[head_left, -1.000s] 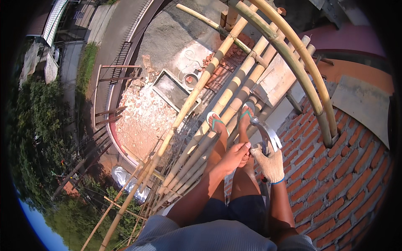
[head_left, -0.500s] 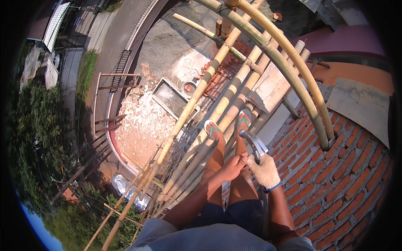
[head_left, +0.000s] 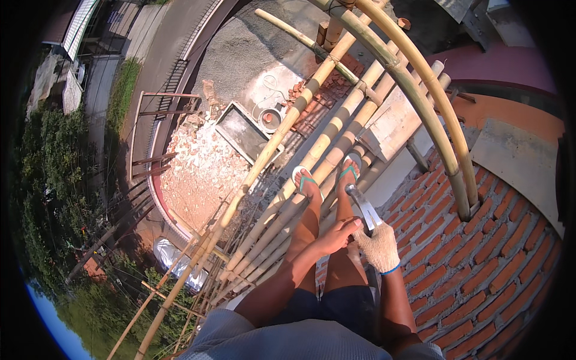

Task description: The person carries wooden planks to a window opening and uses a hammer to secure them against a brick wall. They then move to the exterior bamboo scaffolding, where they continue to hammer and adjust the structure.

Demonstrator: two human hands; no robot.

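My right hand (head_left: 379, 247), in a pale knit work glove with a blue cuff edge, is wrapped round a claw hammer (head_left: 367, 208). The hammer's metal head points up and away from me, above the glove; most of its handle is hidden. My bare left hand (head_left: 338, 236) is against the glove's left side, thumb uppermost and fingers curled in. Whatever those fingers hold, if anything, is hidden. Both hands are in front of my thighs. Below them my feet, in white sandals with green straps (head_left: 307, 180), stand on bamboo poles (head_left: 327, 165).
A brick wall (head_left: 480, 264) rises close on my right. Curved-looking bamboo poles (head_left: 429, 111) cross ahead, beside wooden boards (head_left: 390, 123). Far below are a mortar trough (head_left: 237, 129), a bucket (head_left: 269, 120), rubble (head_left: 207, 162) and a grey sand heap (head_left: 234, 54).
The hammer has turned in my right hand, its head now showing more from the side. My left thumb has lifted and the left hand has shifted slightly. My feet stay in place.
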